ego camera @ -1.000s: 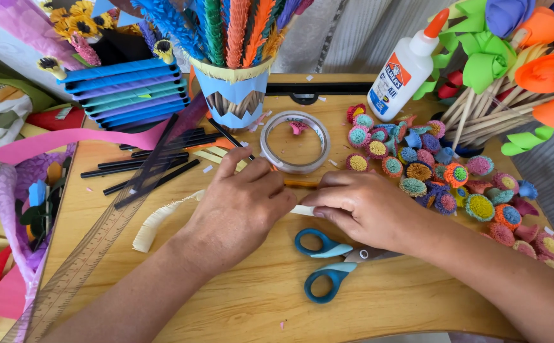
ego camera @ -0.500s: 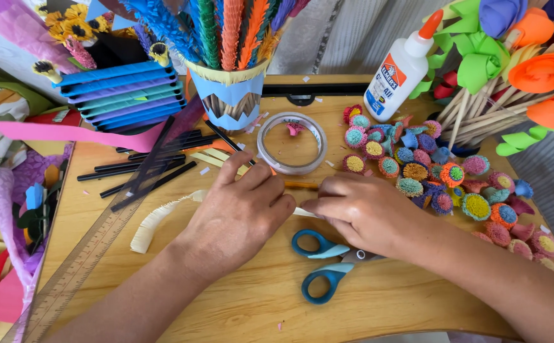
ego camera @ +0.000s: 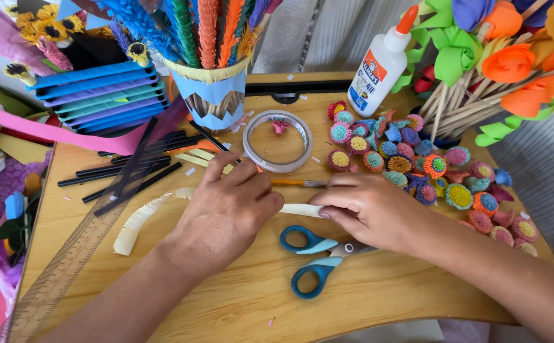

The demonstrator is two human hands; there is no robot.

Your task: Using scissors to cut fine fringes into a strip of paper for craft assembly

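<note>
My left hand [ego camera: 229, 209] lies palm down on the wooden table [ego camera: 239, 298], pressing on a cream paper strip [ego camera: 299, 209]. My right hand [ego camera: 369, 206] pinches the strip's right end between thumb and fingers. A fringed end of cream paper [ego camera: 138, 222] curls out to the left of my left wrist. Blue-handled scissors [ego camera: 318, 254] rest just in front of both hands. A thin brush or stick [ego camera: 296, 183] lies behind my fingers.
A clear tape roll [ego camera: 277, 141] sits behind the hands, beside a blue paper cup [ego camera: 212, 95] of paper stems. Several small quilled paper flowers [ego camera: 417, 165] spread at right. A white glue bottle [ego camera: 378, 67], a clear ruler [ego camera: 67, 267], black strips [ego camera: 124, 171] and a paper bouquet [ego camera: 512, 57] surround the area.
Both hands have shifted slightly nearer me along the strip; the right hand's pinch sits at the strip's end. The view has tilted a little.
</note>
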